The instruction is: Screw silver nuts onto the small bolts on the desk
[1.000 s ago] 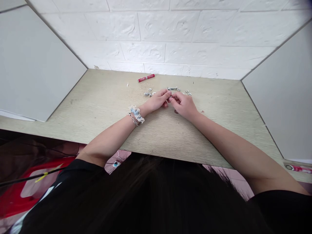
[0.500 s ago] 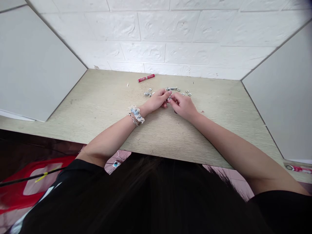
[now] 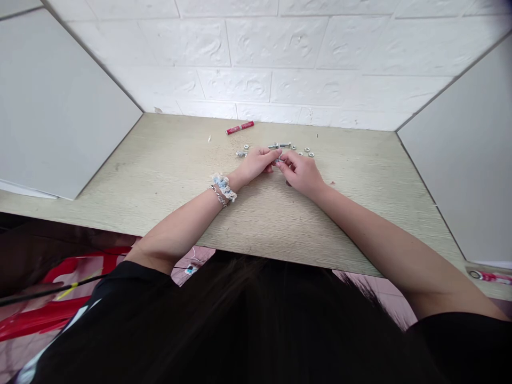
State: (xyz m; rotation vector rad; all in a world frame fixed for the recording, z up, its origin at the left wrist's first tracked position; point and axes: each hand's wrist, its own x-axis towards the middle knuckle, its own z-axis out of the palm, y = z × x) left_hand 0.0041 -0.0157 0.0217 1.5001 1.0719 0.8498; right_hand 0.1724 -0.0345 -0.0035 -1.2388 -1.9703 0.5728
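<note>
My left hand [image 3: 257,163] and my right hand [image 3: 303,172] meet low over the tabletop, fingertips almost touching. Between their pinched fingers is a small silver bolt [image 3: 279,159], mostly covered by the fingers, so I cannot tell whether a nut is on it. Just behind the fingertips lie silver bolts [image 3: 284,145]. Several loose hex nuts [image 3: 307,150] are scattered to the right of them. Another nut [image 3: 246,146] rests behind my left hand, and a bolt [image 3: 241,154] beside that hand is partly hidden by it.
A red tube-shaped item [image 3: 240,128] lies toward the white brick-patterned wall [image 3: 248,48]. Grey panels bound the wooden tabletop [image 3: 256,229] left [image 3: 64,101] and right [image 3: 468,144]. A red-and-white cylinder [image 3: 494,278] sits at the far right edge.
Both hands stay together, with only slight finger movement around the bolt. My left hand covers a little more of the hardware beside it, and more of the bolts behind shows.
</note>
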